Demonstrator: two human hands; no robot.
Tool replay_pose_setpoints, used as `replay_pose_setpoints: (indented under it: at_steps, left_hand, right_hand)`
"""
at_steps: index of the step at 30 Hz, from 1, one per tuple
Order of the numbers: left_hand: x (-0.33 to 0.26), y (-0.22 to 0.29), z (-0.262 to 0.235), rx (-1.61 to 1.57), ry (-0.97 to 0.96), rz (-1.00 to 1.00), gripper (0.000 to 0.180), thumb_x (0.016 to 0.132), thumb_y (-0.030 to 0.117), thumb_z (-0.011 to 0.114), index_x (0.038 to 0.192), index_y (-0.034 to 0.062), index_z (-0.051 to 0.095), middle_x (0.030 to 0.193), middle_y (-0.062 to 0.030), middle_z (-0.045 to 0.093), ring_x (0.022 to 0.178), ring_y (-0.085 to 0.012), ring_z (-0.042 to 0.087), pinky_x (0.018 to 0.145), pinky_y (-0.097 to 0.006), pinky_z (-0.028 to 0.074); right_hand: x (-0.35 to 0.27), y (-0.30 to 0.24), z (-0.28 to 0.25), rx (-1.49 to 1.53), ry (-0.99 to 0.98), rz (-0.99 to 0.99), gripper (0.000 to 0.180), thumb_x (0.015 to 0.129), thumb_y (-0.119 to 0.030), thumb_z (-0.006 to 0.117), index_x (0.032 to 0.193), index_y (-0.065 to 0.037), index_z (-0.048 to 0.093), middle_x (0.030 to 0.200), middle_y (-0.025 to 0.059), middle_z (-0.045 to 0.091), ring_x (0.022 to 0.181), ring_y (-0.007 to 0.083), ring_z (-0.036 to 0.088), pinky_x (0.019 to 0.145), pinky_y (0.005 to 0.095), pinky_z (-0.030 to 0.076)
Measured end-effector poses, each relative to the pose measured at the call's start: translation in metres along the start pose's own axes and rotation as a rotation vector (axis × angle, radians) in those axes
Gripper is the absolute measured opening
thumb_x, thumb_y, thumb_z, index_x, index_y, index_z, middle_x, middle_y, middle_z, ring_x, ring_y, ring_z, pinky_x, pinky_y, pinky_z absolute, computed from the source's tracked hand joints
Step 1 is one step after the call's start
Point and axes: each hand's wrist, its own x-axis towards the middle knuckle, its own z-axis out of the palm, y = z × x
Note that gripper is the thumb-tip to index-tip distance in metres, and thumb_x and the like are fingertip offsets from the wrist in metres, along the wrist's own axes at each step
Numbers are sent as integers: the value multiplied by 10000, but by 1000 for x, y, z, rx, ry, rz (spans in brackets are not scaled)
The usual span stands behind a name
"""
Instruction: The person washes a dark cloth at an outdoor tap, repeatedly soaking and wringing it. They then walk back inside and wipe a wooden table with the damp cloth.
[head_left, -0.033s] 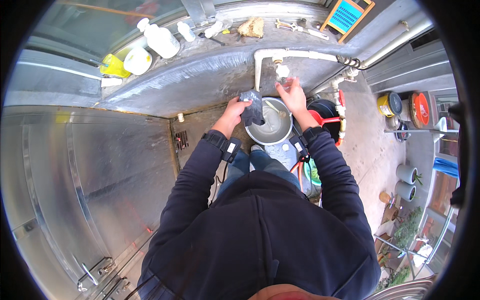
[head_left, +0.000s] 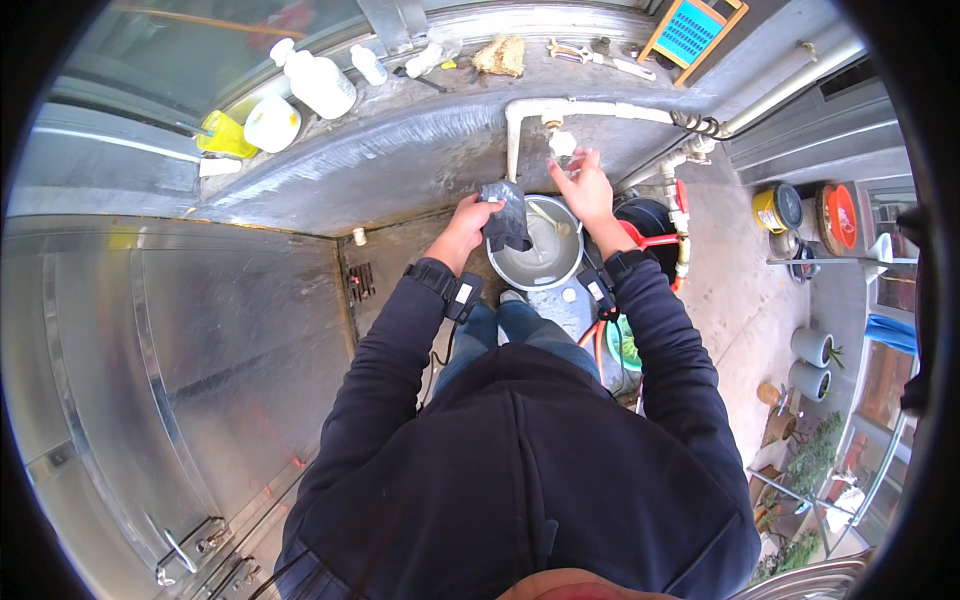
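Cloth (head_left: 507,222) in dark grey is pinched along its left edge by the left hand (head_left: 463,229) and held over the left side of a round metal basin (head_left: 507,264). The right hand (head_left: 590,190) is raised just beside a white tap (head_left: 562,144); whether anything is grasped there cannot be told. Rinsing seems to be the step in hand; steady holding and tap control appear called for next.

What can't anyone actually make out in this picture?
Part of the metal basin: head view, hidden behind the dark cloth.
Whether the right hand touches the white tap: head view, too small and blurred.
Part of the black tub: head view, hidden behind the red scoop.
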Motion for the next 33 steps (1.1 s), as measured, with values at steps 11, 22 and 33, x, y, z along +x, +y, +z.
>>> replay_pose_setpoints:
  at_steps: [11,22,33]
  left_hand:
    - [79,-33,32,-121,-143,-145,213,864,77,623,1068,12,624,988,-103,681,887,-241,669,810,-389,536]
    - [98,-35,65,-259,-122,-85,239,873,50,590,1112,53,602,1020,-85,656,937,-246,632,851,-402,493]
    - [110,-36,73,-284,-200,-55,316,895,98,557,1209,85,527,1139,-103,603,1067,-269,592,943,-443,466]
  right_hand:
    - [57,-2,-7,-438,10,-488,539,832,-498,653,869,22,512,661,223,633,619,385,656,542,437,534]
    - [86,17,-19,-381,-258,-751,454,822,-411,671,872,22,542,722,207,643,706,378,658,628,446,527]
    - [100,16,-29,-309,-424,-820,383,804,-326,698,879,14,540,754,220,640,767,405,642,661,465,511]
